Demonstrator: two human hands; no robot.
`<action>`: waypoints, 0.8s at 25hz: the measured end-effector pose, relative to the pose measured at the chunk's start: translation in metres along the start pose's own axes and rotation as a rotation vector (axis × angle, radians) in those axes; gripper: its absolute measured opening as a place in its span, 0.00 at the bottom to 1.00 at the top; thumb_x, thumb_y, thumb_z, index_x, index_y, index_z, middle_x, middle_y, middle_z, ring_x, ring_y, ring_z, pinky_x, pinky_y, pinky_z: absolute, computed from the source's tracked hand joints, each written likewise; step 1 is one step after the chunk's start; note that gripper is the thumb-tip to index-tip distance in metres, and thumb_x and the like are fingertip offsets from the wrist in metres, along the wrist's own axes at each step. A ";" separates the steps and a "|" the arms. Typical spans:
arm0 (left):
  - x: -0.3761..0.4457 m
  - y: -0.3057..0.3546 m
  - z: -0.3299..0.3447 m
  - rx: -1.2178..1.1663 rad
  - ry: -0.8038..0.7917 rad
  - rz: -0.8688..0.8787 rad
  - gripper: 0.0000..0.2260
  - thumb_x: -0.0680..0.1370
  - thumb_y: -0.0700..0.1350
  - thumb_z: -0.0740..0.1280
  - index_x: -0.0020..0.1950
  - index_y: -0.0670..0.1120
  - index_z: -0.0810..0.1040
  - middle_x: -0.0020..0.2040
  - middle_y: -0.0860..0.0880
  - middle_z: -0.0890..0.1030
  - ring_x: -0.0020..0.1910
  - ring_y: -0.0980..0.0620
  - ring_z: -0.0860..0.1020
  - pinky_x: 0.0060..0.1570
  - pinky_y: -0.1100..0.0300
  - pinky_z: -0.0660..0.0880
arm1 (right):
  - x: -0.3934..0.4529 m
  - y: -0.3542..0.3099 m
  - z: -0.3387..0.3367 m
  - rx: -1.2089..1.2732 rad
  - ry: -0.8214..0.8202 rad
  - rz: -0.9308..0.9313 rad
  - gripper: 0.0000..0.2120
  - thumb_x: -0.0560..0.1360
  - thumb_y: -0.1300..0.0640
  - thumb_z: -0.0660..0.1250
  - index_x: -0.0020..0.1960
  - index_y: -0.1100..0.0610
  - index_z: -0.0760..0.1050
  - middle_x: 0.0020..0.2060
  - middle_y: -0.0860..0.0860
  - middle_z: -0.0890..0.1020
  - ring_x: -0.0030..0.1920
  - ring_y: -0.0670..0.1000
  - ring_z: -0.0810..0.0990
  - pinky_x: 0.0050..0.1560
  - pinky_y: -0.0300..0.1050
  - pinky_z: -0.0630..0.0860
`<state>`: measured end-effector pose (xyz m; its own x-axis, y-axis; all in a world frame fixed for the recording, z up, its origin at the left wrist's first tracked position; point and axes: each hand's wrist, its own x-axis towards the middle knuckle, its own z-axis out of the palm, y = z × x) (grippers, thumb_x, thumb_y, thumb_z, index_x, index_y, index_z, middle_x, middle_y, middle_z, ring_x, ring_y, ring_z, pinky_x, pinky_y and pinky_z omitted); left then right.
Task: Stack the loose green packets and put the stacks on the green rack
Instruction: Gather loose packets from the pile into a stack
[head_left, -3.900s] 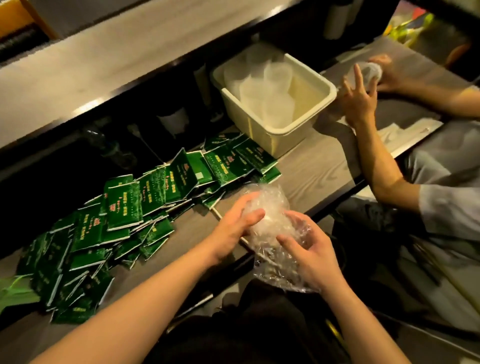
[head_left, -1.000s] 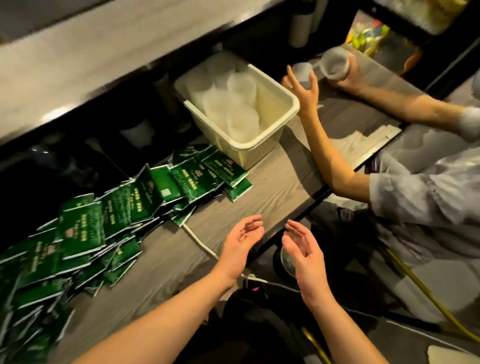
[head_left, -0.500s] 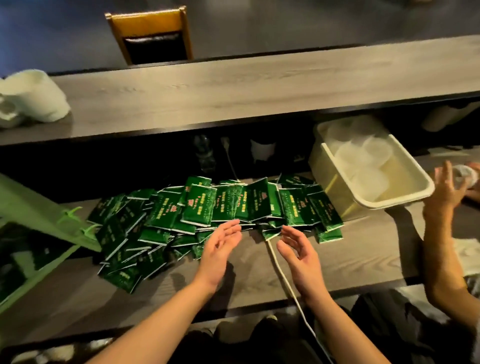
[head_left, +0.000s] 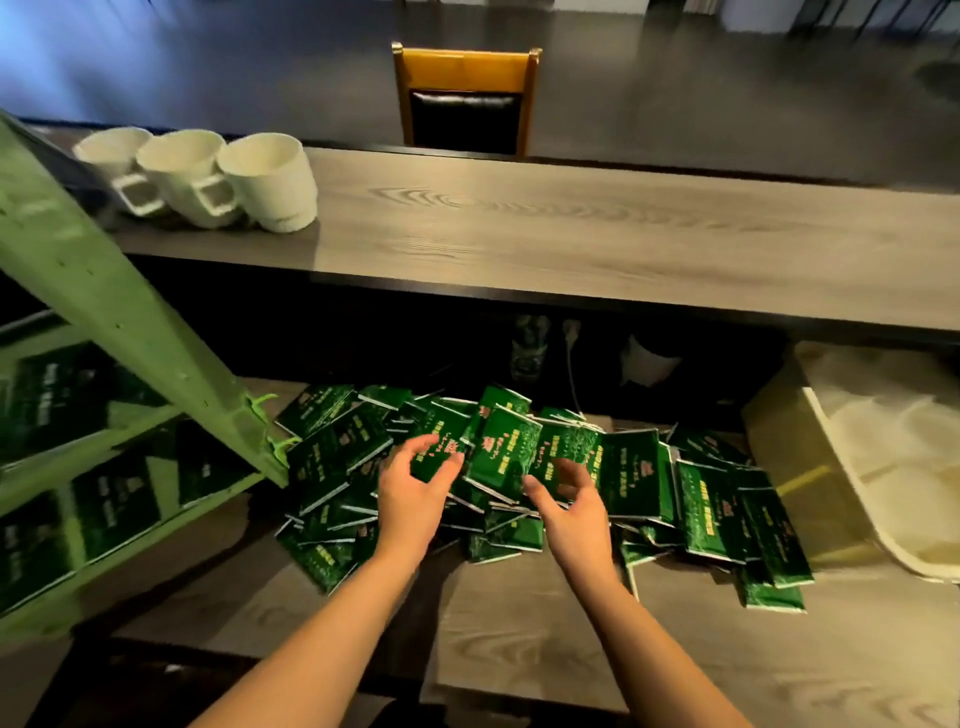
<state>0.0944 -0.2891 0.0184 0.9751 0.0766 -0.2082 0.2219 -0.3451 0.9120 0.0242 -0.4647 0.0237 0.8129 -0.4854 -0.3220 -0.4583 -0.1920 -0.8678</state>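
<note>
Both hands open, empty: left hand (head_left: 413, 501), right hand (head_left: 571, 506) over green packets (head_left: 506, 452). Packets look light, flat, slick; best pinched by edges.

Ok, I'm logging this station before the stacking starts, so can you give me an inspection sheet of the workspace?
Surface: wood-grain counter, upper shelf above.
Job's things: loose packets heaped, unstacked; rack on the left, already holding packets.
Clutter: three cups on the shelf; cream tub on the right.
Hands: left hand and right hand open over the heap, holding nothing.
Cables: white cable behind the heap.
Surroundings: chair beyond the shelf.
</note>
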 end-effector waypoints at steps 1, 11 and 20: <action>0.009 -0.001 0.000 0.084 0.027 0.002 0.14 0.75 0.55 0.74 0.59 0.56 0.79 0.58 0.54 0.77 0.63 0.53 0.72 0.62 0.53 0.71 | 0.006 -0.002 0.009 -0.043 -0.011 -0.001 0.30 0.73 0.42 0.72 0.70 0.52 0.69 0.63 0.49 0.76 0.64 0.50 0.75 0.63 0.48 0.73; 0.047 0.005 -0.007 0.263 -0.116 -0.237 0.31 0.76 0.49 0.74 0.76 0.44 0.68 0.71 0.42 0.74 0.68 0.43 0.73 0.63 0.51 0.73 | 0.043 -0.027 0.063 -0.429 -0.006 0.151 0.46 0.69 0.43 0.76 0.76 0.59 0.56 0.71 0.59 0.68 0.71 0.60 0.68 0.67 0.54 0.71; 0.007 0.005 -0.020 -0.181 -0.137 -0.414 0.10 0.78 0.39 0.68 0.58 0.47 0.73 0.53 0.51 0.78 0.56 0.47 0.74 0.54 0.56 0.67 | 0.020 -0.021 0.063 -0.019 -0.168 0.335 0.39 0.65 0.47 0.80 0.68 0.59 0.67 0.55 0.52 0.80 0.54 0.54 0.80 0.58 0.49 0.77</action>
<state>0.1027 -0.2713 0.0282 0.7980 0.0453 -0.6009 0.6006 -0.1420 0.7869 0.0727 -0.4164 0.0113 0.6638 -0.3775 -0.6457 -0.7140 -0.0625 -0.6974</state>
